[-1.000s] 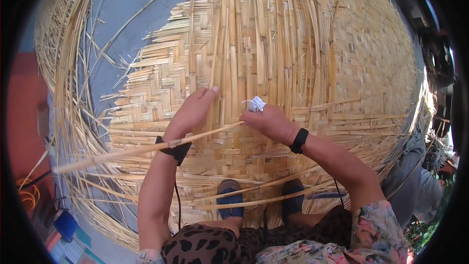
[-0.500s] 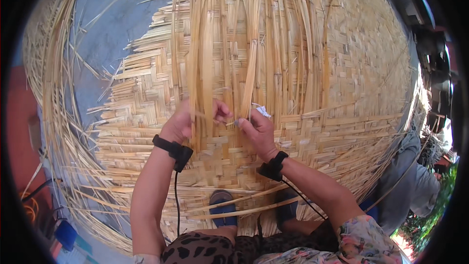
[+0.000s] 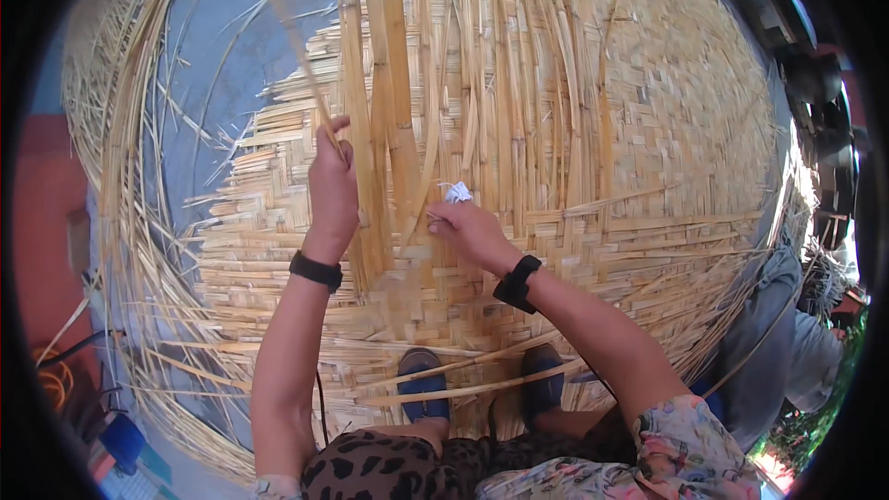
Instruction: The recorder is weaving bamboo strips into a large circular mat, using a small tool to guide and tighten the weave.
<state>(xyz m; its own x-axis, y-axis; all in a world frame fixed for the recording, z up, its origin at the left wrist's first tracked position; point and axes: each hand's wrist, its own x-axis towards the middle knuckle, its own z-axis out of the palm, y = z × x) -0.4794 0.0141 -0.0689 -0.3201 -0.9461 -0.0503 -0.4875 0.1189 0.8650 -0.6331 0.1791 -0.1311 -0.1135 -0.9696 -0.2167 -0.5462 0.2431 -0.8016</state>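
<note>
My left hand (image 3: 331, 190) is raised over the left part of a woven bamboo mat (image 3: 685, 120). It is closed around a thin split-bamboo strip (image 3: 306, 63), which slants up and away to the left, its far end blurred. Lower and to the right, my right hand (image 3: 472, 233) is closed, thumb and fingers pinched together. What lies in that pinch is too small to make out. A crumpled white piece (image 3: 457, 193) shows against its far side. Between the hands, several long flat bamboo strips (image 3: 400, 143) run lengthwise on the mat.
Loose bamboo strips (image 3: 116, 194) curve along the left over the grey floor (image 3: 199, 46). My shoes (image 3: 425, 384) stand on the mat's near part, with strips crossing over them. At the right edge grey cloth (image 3: 764, 352) is bunched. A blue object (image 3: 123, 440) lies at lower left.
My left hand has moved away from the right one, up and left, and now holds a thin bamboo strip. The right hand has shifted slightly left, with the white piece moving along.
</note>
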